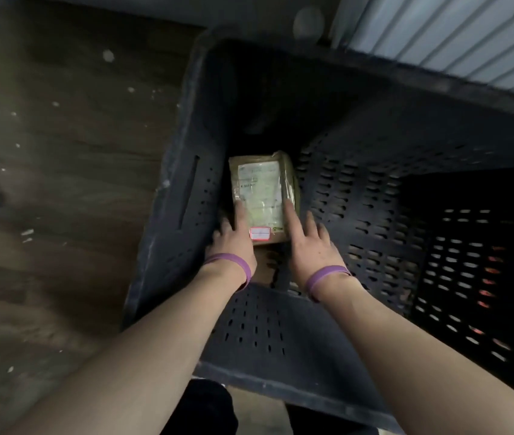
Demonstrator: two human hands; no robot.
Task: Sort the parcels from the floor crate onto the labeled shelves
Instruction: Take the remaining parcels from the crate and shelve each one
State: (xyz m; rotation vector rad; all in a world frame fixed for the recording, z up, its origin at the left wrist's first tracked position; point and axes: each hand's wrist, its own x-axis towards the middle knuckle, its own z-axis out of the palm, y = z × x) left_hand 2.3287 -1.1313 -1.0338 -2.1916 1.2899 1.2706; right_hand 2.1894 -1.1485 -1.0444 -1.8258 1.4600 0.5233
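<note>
A brown cardboard parcel [263, 196] with a white shipping label and a small red-edged sticker lies at the bottom of a deep dark plastic crate [374, 189] with slotted walls. My left hand [233, 237] rests against the parcel's left side, fingers along its edge. On the parcel's right side my right hand [309, 243] has its index finger stretched along the top and the other fingers spread. Both hands touch the parcel, which lies flat on the crate floor. Purple bands circle both wrists.
The crate stands on a dark wooden floor [61, 183] speckled with white flecks. A pale corrugated shutter [453, 36] rises behind the crate at the upper right. Something orange-red glows through the crate's right wall slots [487, 277]. Dark trouser legs [205, 409] show at the bottom.
</note>
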